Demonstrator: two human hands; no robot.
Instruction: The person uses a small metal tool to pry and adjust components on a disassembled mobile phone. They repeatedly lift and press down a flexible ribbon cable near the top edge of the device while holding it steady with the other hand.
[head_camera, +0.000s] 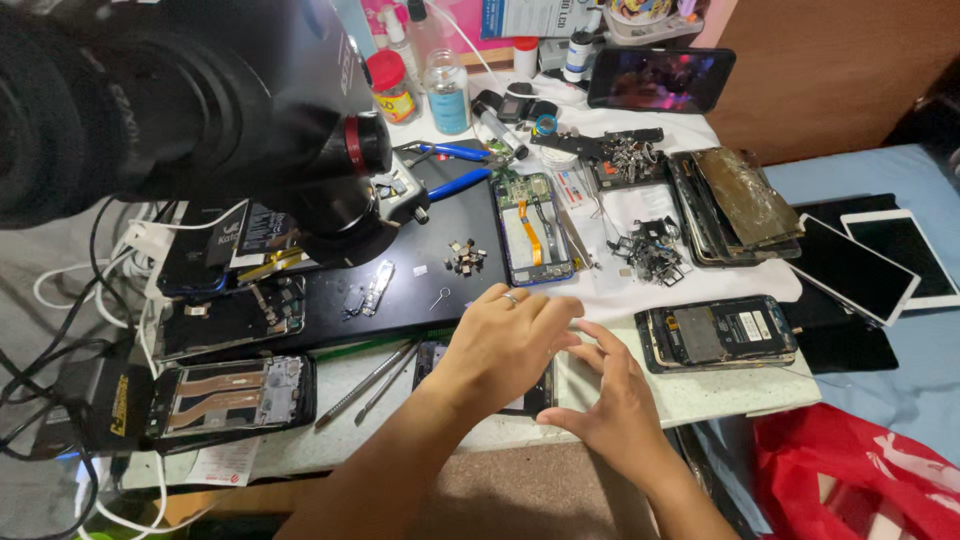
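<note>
My left hand, a ring on one finger, lies palm down on a dark phone at the front edge of the white bench, covering most of it. Only the phone's lower right corner and a strip by my wrist show. My right hand is just to the right of it, fingers spread and curved, thumb pointing at the phone's corner, with nothing in it. Two thin metal pry tools lie just left of the phone.
A big black microscope head hangs over the left. Opened phones lie on the black mat, at the left, centre and right. Cracked screens, screws, blue pliers, bottles, tablets and a red bag surround them.
</note>
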